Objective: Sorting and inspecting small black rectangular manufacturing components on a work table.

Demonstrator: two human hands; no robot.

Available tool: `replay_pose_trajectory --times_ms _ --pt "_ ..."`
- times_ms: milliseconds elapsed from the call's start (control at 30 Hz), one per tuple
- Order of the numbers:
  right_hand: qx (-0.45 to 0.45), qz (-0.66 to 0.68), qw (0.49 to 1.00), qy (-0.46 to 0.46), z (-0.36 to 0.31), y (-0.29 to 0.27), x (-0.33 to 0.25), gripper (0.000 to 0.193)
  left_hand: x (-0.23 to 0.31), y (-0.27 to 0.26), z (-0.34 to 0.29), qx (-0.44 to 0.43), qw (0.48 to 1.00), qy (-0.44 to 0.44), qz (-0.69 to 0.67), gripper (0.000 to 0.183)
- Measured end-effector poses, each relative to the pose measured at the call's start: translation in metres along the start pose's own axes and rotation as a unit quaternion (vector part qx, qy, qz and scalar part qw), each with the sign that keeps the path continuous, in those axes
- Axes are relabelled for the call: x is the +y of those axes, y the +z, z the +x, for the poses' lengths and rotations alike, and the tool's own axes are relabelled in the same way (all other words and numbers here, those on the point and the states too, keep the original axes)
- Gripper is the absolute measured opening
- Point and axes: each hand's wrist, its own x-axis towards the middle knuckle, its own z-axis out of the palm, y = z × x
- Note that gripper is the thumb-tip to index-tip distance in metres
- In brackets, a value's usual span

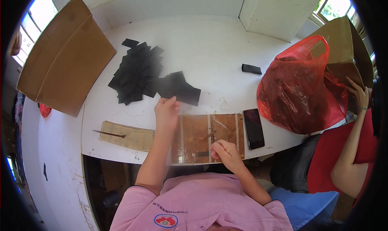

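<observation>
My left hand (167, 110) is closed, its fingertips pressed together at the near edge of some flat black pieces (180, 89). Whether it grips one of them cannot be made out. Beyond and to the left lies a heap of similar black rectangular pieces (135, 71). Low over a brown board (194, 128) crossed by pale strips, my right hand (227, 153) is closed too. What its fingers hold, if anything, is hidden. Just left of those fingertips a short dark flat strip (200, 154) lies on the board.
A phone (253, 129) lies right of the board. Left of it, a thin blade (109, 133) rests on a cardboard strip (137, 141). A red plastic bag (299, 93) and a cardboard box (335, 41) stand right, beside another person's hand (359, 94). Another carton (68, 57) stands left.
</observation>
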Motion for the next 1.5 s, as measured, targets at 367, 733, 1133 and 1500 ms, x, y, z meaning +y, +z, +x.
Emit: replay_pose_trajectory --times_ms 367,733,1133,1500 --pt "0.126 0.104 0.979 -0.120 0.000 0.046 -0.018 0.031 -0.029 -0.033 -0.137 -0.131 0.934 -0.271 -0.191 0.009" --pt "0.196 0.025 0.971 -0.136 -0.013 0.021 -0.019 0.015 -0.025 -0.008 -0.136 -0.113 0.978 -0.144 0.098 0.019" --pt "0.279 -0.321 0.856 -0.294 -0.007 0.009 -0.015 0.015 0.000 0.026 -0.164 -0.211 0.927 0.023 0.309 0.019" --pt "0.137 -0.235 0.935 -0.229 -0.022 0.002 -0.027 0.016 -0.006 0.019 -0.154 -0.176 0.941 0.049 0.284 0.017"
